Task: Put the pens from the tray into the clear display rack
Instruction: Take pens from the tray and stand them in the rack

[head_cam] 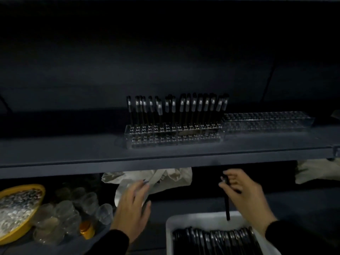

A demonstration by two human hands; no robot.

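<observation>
My right hand [242,192], at lower right of the frame, pinches one black pen [226,199] nearly upright, tip hanging just above the white tray [170,234] where the other pens lie flat. The clear display rack [174,135] sits on the shelf up and left of that hand, so the pen's axis already suits its holes. My left hand [131,208] hovers empty with fingers relaxed, lower centre, closer to the rack's left end.

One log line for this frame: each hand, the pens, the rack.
right hand: grips pen above tray | left hand: open, holds nothing | rack: back row filled
</observation>
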